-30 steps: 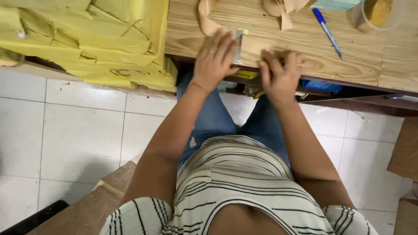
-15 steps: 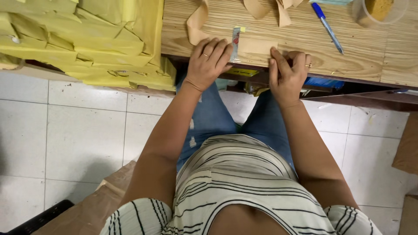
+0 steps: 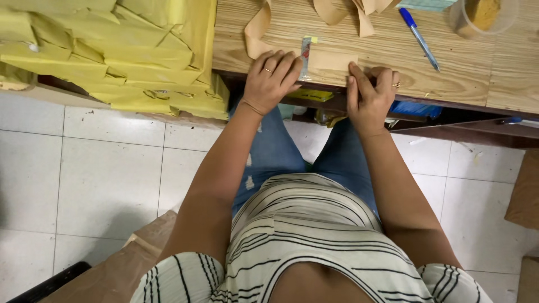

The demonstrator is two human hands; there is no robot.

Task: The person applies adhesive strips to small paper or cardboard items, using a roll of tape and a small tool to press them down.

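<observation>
a small brown paper packet (image 3: 331, 59) is pressed flat at the near edge of the wooden table (image 3: 460, 78), between the two hands; the left hand (image 3: 272, 78) is laid palm down over the packet's left end, fingers spread and slightly curled, beside a narrow clear-wrapped strip (image 3: 306, 53) that lies across the paper; the right hand (image 3: 370, 92) is set at the packet's right end, fingers bent and thumb laid along the edge, pressing rather than gripping; whether anything is pinched under either hand cannot be told; for a clean fold, it is judged that the paper should be kept square to the table edge, held down firmly by one hand while the crease is run by the other, and the strip kept from slipping out of line; loose brown paper strips (image 3: 337, 11), a blue pen (image 3: 418, 36) and a clear cup of yellowish powder (image 3: 483, 14) are left well clear at the far side; a stack of yellow folded bundles (image 3: 112, 50) is kept to the left; compared with the earlier views, the hands are seen closer in on the packet's ends, and the packet has been drawn nearer the table edge, with the left hand shifted off the strip.
</observation>
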